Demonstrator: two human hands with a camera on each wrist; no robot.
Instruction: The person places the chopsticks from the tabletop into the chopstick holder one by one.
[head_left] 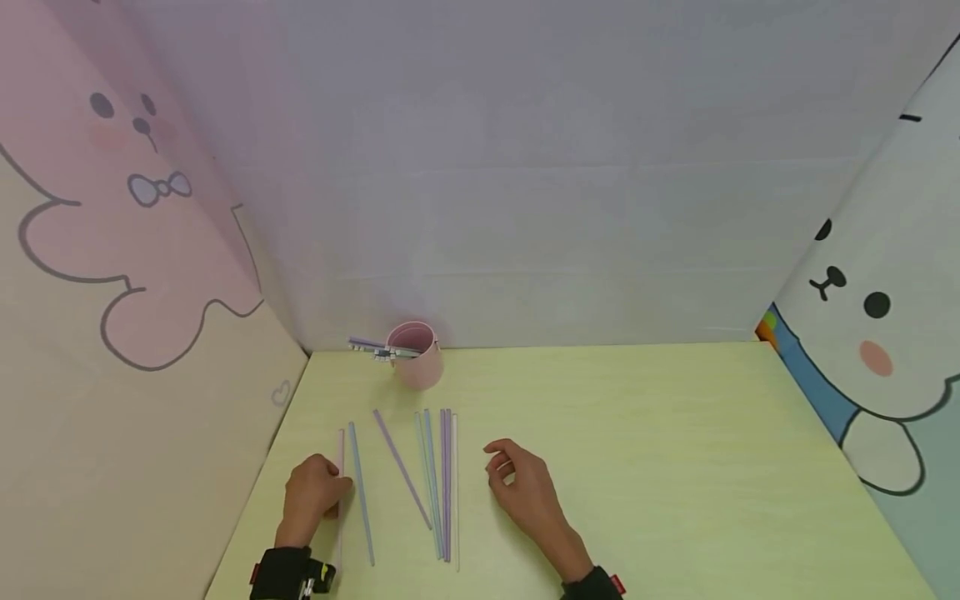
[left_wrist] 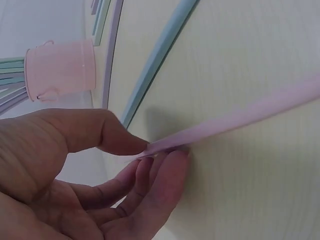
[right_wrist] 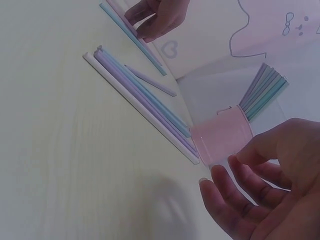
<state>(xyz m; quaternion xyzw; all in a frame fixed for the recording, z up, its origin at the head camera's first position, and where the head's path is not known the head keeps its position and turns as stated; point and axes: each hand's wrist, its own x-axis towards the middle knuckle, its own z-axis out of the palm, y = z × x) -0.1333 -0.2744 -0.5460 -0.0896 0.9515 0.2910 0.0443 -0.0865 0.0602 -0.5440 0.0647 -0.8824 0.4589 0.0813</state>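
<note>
At the left of the table, my left hand (head_left: 313,493) pinches a pink straw (left_wrist: 225,122) between thumb and fingertips. One end of the straw reaches out over the tabletop in the left wrist view. Just right of that hand lies a light blue straw (head_left: 362,496). A slanted purple straw (head_left: 402,469) comes after it, its near end against a loose row of green, blue, purple and white straws (head_left: 457,517). My right hand (head_left: 528,493) hovers right of this row, fingers loosely bent and nothing in them.
A pink bucket (head_left: 422,372) stands at the back of the table, with several pastel straws (right_wrist: 267,90) leaning out of it to the left. Printed curtains with cartoon animals border the table (head_left: 675,467) at left and right, and a pale sheet (head_left: 562,208) hangs behind.
</note>
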